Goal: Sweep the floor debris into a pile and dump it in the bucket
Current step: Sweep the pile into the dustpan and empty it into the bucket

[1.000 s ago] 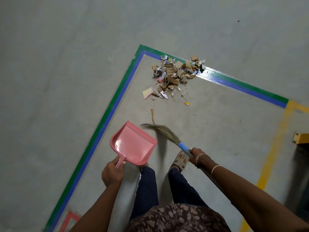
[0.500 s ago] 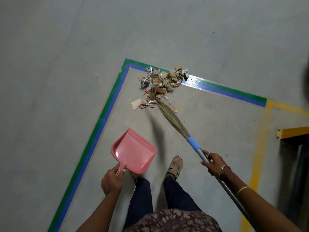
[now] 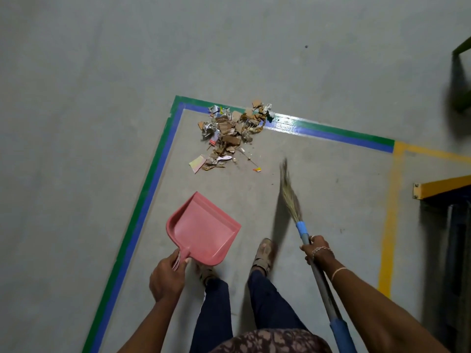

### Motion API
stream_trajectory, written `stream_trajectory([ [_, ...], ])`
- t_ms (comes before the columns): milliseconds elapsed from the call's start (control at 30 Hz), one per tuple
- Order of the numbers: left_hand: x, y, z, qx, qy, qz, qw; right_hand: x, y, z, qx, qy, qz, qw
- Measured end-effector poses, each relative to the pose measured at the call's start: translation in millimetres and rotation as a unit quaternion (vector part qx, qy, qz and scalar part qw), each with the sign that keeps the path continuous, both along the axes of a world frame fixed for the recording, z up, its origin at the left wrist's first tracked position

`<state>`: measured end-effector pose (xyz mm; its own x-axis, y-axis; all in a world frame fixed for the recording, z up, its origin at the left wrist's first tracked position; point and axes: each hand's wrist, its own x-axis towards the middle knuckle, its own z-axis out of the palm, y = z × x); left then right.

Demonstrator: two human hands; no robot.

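Observation:
A pile of cardboard and paper scraps [image 3: 233, 135] lies on the grey floor in the corner of the green and blue tape lines. My left hand [image 3: 167, 277] grips the handle of a pink dustpan [image 3: 202, 230], held above the floor in front of my feet, its open mouth facing up and right. My right hand [image 3: 316, 250] grips the grey shaft of a broom [image 3: 289, 193] just below its blue band. The bristles point forward, to the right of the pile and apart from it. No bucket is in view.
Green and blue tape [image 3: 142, 215] runs along the left and across the back, and yellow tape [image 3: 390, 220] marks the right. A yellow and dark metal frame [image 3: 443, 189] stands at the right edge. My sandalled feet [image 3: 265, 253] stand between dustpan and broom.
The broom has swung right, away from the pile it was touching half a second ago. The dustpan has stayed in my left hand. The view has shifted so the pile sits further right.

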<state>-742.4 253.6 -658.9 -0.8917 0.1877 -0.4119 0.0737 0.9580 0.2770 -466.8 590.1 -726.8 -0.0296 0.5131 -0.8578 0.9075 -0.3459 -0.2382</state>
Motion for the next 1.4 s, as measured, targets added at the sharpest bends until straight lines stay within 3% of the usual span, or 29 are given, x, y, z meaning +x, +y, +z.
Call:
stream_trajectory([
  [267,-6.2,-2.7,1.1,-0.010,0.005,0.014,1.000,-80.8,6.4,-49.5,-0.029,0.061,0.083,0.994],
  [500,-21.9,14.9,15.0,0.015,-0.002,0.023,1.000,-122.8,6.0,13.7,-0.008,0.135,0.080,0.988],
  [900,-64.3,77.1,4.7,0.021,-0.038,0.060,0.997,-79.4,82.8,62.4,0.082,0.103,0.094,0.987],
  [1167,-113.8,130.6,-5.9,-0.006,-0.057,0.088,0.994,-131.9,165.5,64.5,0.084,0.069,0.087,0.990],
  [1400,-138.3,174.6,-9.7,-0.031,-0.030,0.058,0.997,-189.6,226.6,55.1,0.104,0.059,0.141,0.983],
])
